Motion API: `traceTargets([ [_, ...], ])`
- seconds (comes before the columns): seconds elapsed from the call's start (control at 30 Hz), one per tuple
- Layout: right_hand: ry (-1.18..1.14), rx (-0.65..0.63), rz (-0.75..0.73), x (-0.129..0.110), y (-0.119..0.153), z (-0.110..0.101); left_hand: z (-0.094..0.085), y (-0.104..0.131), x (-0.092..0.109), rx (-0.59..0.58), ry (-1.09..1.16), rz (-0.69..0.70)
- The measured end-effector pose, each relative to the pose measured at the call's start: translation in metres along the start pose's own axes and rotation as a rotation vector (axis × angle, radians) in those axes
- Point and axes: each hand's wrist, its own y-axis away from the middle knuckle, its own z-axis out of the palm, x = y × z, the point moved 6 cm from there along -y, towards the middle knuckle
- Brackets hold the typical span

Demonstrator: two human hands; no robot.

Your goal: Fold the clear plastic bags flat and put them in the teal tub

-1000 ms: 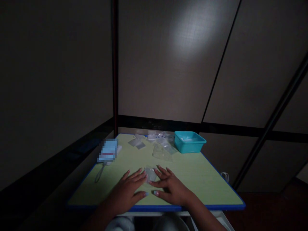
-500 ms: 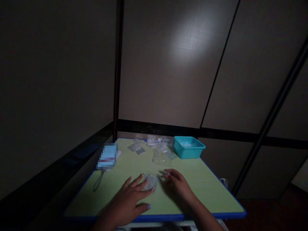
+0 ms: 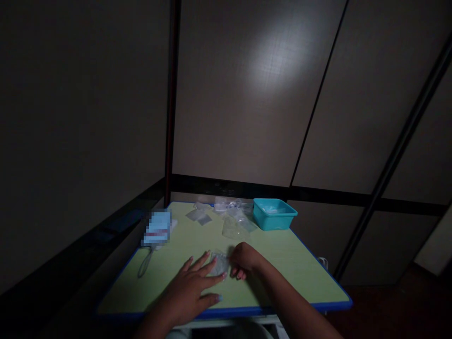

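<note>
A small clear plastic bag [image 3: 219, 264] lies flat near the front middle of the table. My left hand [image 3: 192, 289] is spread open, its fingertips resting on the bag's left side. At the bag's right edge, my right hand [image 3: 245, 260] is closed, with the fingers curled under and the knuckles up. Whether those fingers pinch the bag's edge or hold something small is hidden from view.
More clear plastic bags [image 3: 233, 228] lie loose at the back of the green table [image 3: 282, 268]. A turquoise basket [image 3: 274, 221] with clear plastic inside stands at the back right. On the left lies a blurred-out blue item [image 3: 157, 228] with a cord loop [image 3: 144, 263].
My right hand has moved left and turned over, closing up against the bag's right edge. My left hand stays spread on the bag. The view has shifted slightly.
</note>
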Motion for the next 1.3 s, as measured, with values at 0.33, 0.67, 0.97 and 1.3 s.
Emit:
traceTargets([
  [0.33,0.057,0.013,-0.013,-0.006,0.002,0.003,0.001,0.001,-0.001,0.011,0.012,0.000],
  [0.67,-0.035,0.008,-0.056,-0.003,0.011,0.010,0.002,0.001,-0.003,0.036,0.001,0.017],
  [0.97,-0.113,0.066,-0.176,0.003,0.007,0.017,0.002,-0.003,-0.025,0.280,0.135,-0.014],
  [1.3,-0.151,0.021,-0.301,0.002,0.015,0.017,-0.019,-0.061,-0.020,0.263,0.300,0.096],
])
